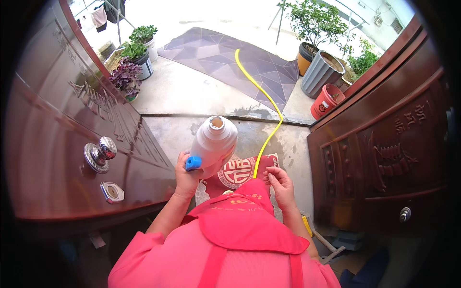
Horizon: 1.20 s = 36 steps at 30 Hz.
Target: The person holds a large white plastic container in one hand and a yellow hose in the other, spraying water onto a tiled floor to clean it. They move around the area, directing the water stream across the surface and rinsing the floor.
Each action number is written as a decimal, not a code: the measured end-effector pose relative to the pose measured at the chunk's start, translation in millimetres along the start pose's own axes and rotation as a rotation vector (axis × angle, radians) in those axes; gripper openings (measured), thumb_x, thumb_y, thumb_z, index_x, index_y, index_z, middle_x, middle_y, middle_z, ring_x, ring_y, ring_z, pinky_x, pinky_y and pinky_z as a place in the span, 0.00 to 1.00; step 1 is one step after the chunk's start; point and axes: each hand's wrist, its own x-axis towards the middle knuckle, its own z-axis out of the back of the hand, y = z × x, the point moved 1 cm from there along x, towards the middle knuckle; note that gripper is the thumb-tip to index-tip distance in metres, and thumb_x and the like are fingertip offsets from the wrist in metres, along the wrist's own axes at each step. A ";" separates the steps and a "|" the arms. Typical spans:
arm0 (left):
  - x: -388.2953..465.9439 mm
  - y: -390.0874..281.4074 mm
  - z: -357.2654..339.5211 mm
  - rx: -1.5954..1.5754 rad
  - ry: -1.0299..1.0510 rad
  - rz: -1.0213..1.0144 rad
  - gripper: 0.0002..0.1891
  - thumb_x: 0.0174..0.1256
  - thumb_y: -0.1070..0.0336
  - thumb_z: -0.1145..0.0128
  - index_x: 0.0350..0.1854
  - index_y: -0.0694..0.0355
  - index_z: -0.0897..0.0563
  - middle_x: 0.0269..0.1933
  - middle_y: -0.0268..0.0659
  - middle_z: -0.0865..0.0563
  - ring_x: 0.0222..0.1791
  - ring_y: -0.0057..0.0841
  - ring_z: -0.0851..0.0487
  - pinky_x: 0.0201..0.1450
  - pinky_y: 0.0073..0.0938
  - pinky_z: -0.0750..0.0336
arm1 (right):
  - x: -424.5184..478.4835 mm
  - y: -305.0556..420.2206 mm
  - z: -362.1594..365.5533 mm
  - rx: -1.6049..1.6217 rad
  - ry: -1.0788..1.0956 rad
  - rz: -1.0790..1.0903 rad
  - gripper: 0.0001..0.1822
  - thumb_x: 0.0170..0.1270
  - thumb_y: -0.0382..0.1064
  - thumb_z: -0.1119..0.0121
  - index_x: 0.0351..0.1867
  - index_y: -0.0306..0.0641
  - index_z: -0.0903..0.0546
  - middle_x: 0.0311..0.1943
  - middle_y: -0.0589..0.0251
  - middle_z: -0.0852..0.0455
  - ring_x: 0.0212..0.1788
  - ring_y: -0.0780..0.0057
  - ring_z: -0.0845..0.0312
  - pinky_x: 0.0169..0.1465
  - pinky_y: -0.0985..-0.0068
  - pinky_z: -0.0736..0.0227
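Note:
My left hand (186, 176) grips a pale thermos-style flask (214, 144) by its blue handle (193, 163). The flask's round mouth is uncovered and faces up, with a brownish inside. To the right, my right hand (281, 183) is raised with its fingers bent and thumb near the fingertips; I see nothing held in it. Just left of that hand, a yellow hose (268, 140) runs from near my red apron out across the ground. Beneath the flask lies a red mat (237, 169) with a round pale pattern; my apron hides part of it.
Dark red door panels with metal knobs stand at left (137, 169) and right (374, 180). A low step edge (216, 116) crosses ahead. Beyond it are a patterned purple-grey sheet (216, 54), potted plants (135, 59) at left, and a grey bin (320, 75) and red bucket (326, 100) at right.

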 end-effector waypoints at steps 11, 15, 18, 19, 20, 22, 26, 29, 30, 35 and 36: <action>136.9 20.7 -25.2 -0.172 -0.365 0.018 0.18 0.38 0.83 0.45 0.36 0.64 0.23 0.40 0.27 0.28 0.39 0.16 0.27 0.43 0.15 0.33 | 230.4 -19.5 17.1 -0.227 0.370 -0.245 0.12 0.65 0.33 0.49 0.48 0.33 0.24 0.39 0.68 0.21 0.39 0.84 0.28 0.43 0.83 0.30; 215.6 33.6 -53.2 -0.119 -0.441 0.041 0.15 0.41 0.84 0.47 0.35 0.63 0.24 0.37 0.28 0.25 0.36 0.16 0.26 0.40 0.16 0.30 | 341.0 -58.8 41.2 -0.355 0.515 -0.343 0.14 0.63 0.33 0.47 0.49 0.33 0.24 0.39 0.66 0.20 0.39 0.82 0.27 0.44 0.81 0.30; 285.2 31.8 -75.6 -0.004 -0.509 0.158 0.17 0.42 0.84 0.47 0.37 0.62 0.26 0.33 0.28 0.22 0.33 0.15 0.25 0.43 0.18 0.31 | 421.4 -56.5 57.1 -0.427 0.512 -0.374 0.14 0.63 0.34 0.46 0.50 0.33 0.25 0.40 0.64 0.19 0.40 0.80 0.26 0.46 0.79 0.30; 307.0 39.5 -77.1 0.013 -0.516 0.154 0.17 0.43 0.84 0.47 0.38 0.62 0.26 0.33 0.27 0.22 0.34 0.15 0.25 0.43 0.18 0.31 | 446.0 -52.5 66.0 -0.431 0.466 -0.414 0.14 0.64 0.34 0.47 0.50 0.33 0.26 0.42 0.64 0.20 0.41 0.80 0.26 0.46 0.79 0.30; 328.7 44.4 -78.0 0.029 -0.522 0.150 0.17 0.43 0.84 0.47 0.38 0.62 0.25 0.34 0.27 0.22 0.34 0.15 0.25 0.44 0.19 0.31 | 466.2 -54.7 76.0 -0.381 0.422 -0.423 0.13 0.63 0.33 0.47 0.49 0.34 0.25 0.41 0.65 0.19 0.39 0.81 0.26 0.43 0.80 0.29; 367.3 46.2 -91.1 0.003 -0.561 0.156 0.18 0.43 0.84 0.46 0.40 0.62 0.25 0.35 0.26 0.23 0.36 0.16 0.25 0.45 0.19 0.31 | 510.5 -39.0 96.2 -0.304 0.364 -0.515 0.13 0.63 0.33 0.47 0.48 0.34 0.25 0.40 0.66 0.19 0.38 0.82 0.27 0.42 0.81 0.30; 445.7 43.3 -112.8 -0.027 -0.653 0.077 0.19 0.42 0.82 0.45 0.42 0.63 0.25 0.36 0.26 0.24 0.37 0.16 0.27 0.45 0.19 0.32 | 596.1 -12.5 105.7 -0.430 0.399 -0.474 0.12 0.63 0.34 0.47 0.47 0.33 0.24 0.38 0.67 0.19 0.38 0.82 0.26 0.43 0.80 0.29; 511.5 28.2 -129.1 -0.037 -0.602 0.043 0.18 0.42 0.80 0.46 0.40 0.63 0.25 0.37 0.25 0.26 0.37 0.15 0.28 0.44 0.17 0.34 | 663.9 5.8 77.9 -0.523 0.475 -0.327 0.12 0.63 0.35 0.46 0.47 0.34 0.23 0.38 0.63 0.19 0.40 0.78 0.24 0.45 0.78 0.29; 532.1 29.7 -129.1 0.010 -0.597 0.011 0.16 0.42 0.79 0.47 0.38 0.63 0.25 0.36 0.25 0.26 0.36 0.14 0.29 0.42 0.15 0.35 | 686.7 19.4 56.2 -0.546 0.511 -0.263 0.12 0.63 0.35 0.47 0.47 0.34 0.23 0.38 0.62 0.19 0.40 0.77 0.24 0.45 0.77 0.29; 640.9 52.1 -134.8 0.078 -0.518 -0.061 0.18 0.44 0.80 0.47 0.42 0.64 0.25 0.33 0.25 0.26 0.33 0.13 0.29 0.40 0.14 0.34 | 779.8 39.2 -28.7 -0.378 0.654 -0.238 0.13 0.64 0.35 0.47 0.49 0.35 0.24 0.41 0.60 0.19 0.43 0.75 0.24 0.47 0.77 0.29; 665.0 58.5 -141.9 0.052 -0.523 -0.030 0.18 0.44 0.81 0.46 0.42 0.64 0.25 0.32 0.25 0.26 0.33 0.13 0.29 0.40 0.14 0.34 | 795.9 35.4 -39.3 -0.310 0.689 -0.262 0.14 0.64 0.35 0.48 0.49 0.34 0.25 0.41 0.61 0.19 0.43 0.77 0.24 0.48 0.77 0.30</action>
